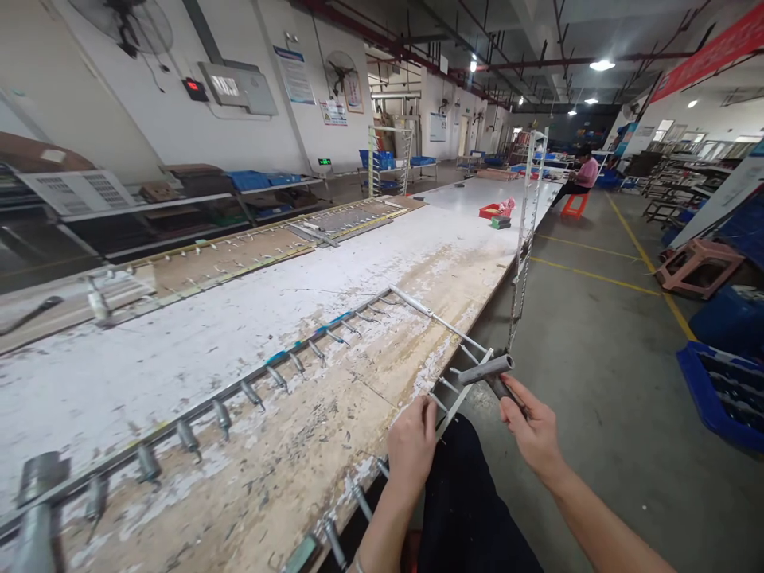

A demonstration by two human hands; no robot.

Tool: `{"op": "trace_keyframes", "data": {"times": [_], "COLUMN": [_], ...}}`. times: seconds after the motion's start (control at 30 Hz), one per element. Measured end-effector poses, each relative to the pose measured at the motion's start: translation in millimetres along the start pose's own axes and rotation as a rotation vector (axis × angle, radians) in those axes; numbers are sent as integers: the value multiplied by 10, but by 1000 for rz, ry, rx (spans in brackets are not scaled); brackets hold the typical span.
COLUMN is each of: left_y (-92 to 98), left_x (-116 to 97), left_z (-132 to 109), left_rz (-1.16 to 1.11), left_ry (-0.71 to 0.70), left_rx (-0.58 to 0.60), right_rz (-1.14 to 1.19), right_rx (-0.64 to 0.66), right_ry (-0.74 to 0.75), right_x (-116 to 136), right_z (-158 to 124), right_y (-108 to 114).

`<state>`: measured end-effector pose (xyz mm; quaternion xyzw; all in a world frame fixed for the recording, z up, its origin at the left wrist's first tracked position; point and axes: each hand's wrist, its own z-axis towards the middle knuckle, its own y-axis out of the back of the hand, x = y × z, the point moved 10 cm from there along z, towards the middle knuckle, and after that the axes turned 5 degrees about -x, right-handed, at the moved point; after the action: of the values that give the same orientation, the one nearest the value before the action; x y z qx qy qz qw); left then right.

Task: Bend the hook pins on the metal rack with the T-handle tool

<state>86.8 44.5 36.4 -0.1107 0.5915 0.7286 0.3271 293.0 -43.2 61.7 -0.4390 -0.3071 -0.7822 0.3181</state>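
Observation:
My left hand (411, 446) is closed around the white bar of a metal rack (462, 394) that hangs off the near edge of the long worn table (334, 270). My right hand (534, 426) is shut on dark metal tubes; one grey tube (486, 370) sticks out to the left from my fingers, level with the rack's pegs. A long rail (268, 378) with several grey tubes slid on its pegs lies diagonally across the table. More tubes (343, 521) sit on pegs along the table edge below my left arm.
A tall white pegged rack (525, 231) stands upright at the table's right edge. Blue crates (719, 390) sit on the floor at right, with a pink stool (698, 267) behind. A seated person (582, 179) works far off. Red tray (490, 211) on the far table.

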Motion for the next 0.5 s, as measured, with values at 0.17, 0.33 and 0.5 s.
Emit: {"op": "trace_keyframes", "data": {"times": [0.17,0.33,0.5], "left_y": [247,377,-75], "left_x": [210,230,60], "left_z": [-45,-69,63], "left_rz": [163,148,-200], "left_ry": [106,148,145], "left_rx": [-42,-56,223], "right_rz": [23,31,91], "right_rx": [2,-2,-5], "right_ry": [-121,-237,-353], "right_x": [-233,-453,-601], "right_z": [-93,-181,-242], "right_y": [80,73,-6]}}
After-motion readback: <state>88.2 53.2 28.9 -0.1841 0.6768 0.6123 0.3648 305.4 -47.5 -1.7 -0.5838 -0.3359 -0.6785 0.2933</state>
